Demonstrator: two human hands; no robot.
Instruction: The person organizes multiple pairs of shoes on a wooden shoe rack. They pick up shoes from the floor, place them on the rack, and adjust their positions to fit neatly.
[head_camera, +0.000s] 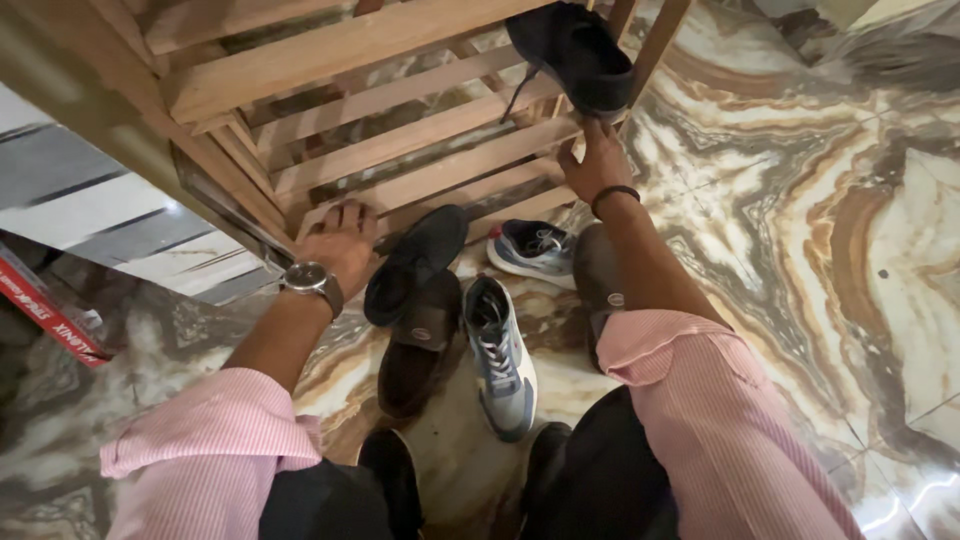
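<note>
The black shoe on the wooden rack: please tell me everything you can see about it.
The black shoe is dark all over, with a matte upper that looks like fabric or suede, and a thick dark sole. One thin lace hangs down from it. It sits tilted at the front edge of a slatted wooden rack, partly sticking out over the edge. The right hand reaches up to it from below, fingertips at its sole. Whether they grip it I cannot tell. No other shoe touches it.
</note>
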